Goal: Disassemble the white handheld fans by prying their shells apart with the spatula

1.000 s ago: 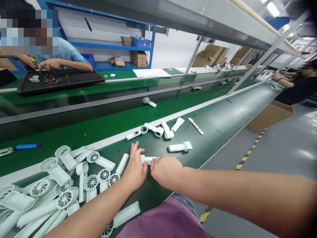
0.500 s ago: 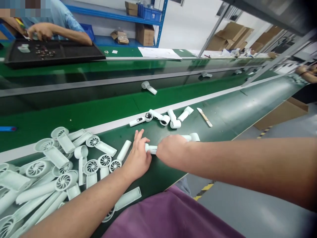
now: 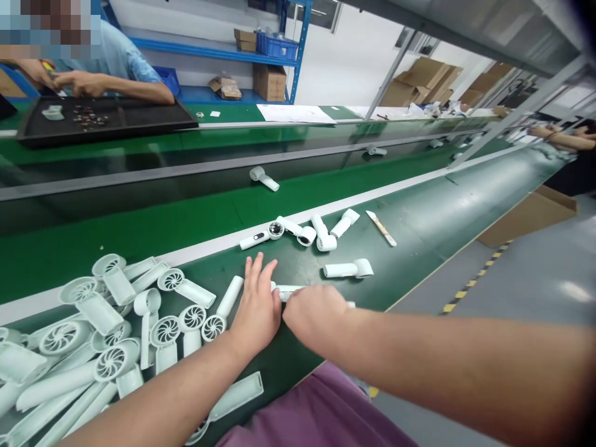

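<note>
My left hand [image 3: 256,304] lies on the green conveyor belt [image 3: 298,347] with fingers spread, just beside the end of a slim white fan handle piece [image 3: 288,292]. My right hand [image 3: 314,320] covers the middle of that piece, and its fingers are hidden beneath the hand. Further along the belt lie a white handheld fan [image 3: 263,236] with a small display and several loose white parts, including one [image 3: 348,268] close to my right hand. A large heap of white fan housings [image 3: 107,335] lies to my left.
A craft knife with a wooden handle [image 3: 382,228] lies on the belt. Across a second green belt, a co-worker's hands [image 3: 79,82] work above a black tray [image 3: 107,127]. Another person's arms [image 3: 563,139] show far right. A cardboard box [image 3: 526,217] stands on the floor.
My left hand has shifted slightly off the end of the white piece, fingers spread on the belt. My right hand remains over the piece. The view has tilted slightly.
</note>
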Available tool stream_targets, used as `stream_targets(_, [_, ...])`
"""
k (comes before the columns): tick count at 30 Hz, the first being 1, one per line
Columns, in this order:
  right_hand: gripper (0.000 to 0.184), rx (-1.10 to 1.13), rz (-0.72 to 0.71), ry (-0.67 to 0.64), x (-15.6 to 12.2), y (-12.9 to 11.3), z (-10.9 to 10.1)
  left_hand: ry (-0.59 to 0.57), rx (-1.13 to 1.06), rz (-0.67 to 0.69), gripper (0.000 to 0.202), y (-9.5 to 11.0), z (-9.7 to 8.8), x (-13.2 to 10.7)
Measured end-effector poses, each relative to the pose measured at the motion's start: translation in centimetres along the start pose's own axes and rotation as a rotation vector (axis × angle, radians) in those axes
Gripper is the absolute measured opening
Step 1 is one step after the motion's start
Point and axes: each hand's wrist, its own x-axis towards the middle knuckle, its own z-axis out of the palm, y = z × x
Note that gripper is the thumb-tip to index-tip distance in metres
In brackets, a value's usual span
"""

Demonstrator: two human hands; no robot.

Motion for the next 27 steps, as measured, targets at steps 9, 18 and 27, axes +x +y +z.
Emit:
stream_targets(9, [0.026,0.059,0.241,0.159,-0.5,-1.6,2.8,-0.013,-0.041,-0.019,0.060,-0.1,-0.1,-0.3])
stream_targets(18, [0.018,0.159,0.251,0.207,-4.3,2.0,3.3,-0.029,0.015,-0.011,0.056,0.2,-0.1,-0.1])
stream_targets(27, [0.020,0.065,0.114,0.035,-1.5,-1.0,-1.2,-0.057,0.052,0.046,0.063,0.8,-0.4,0.1])
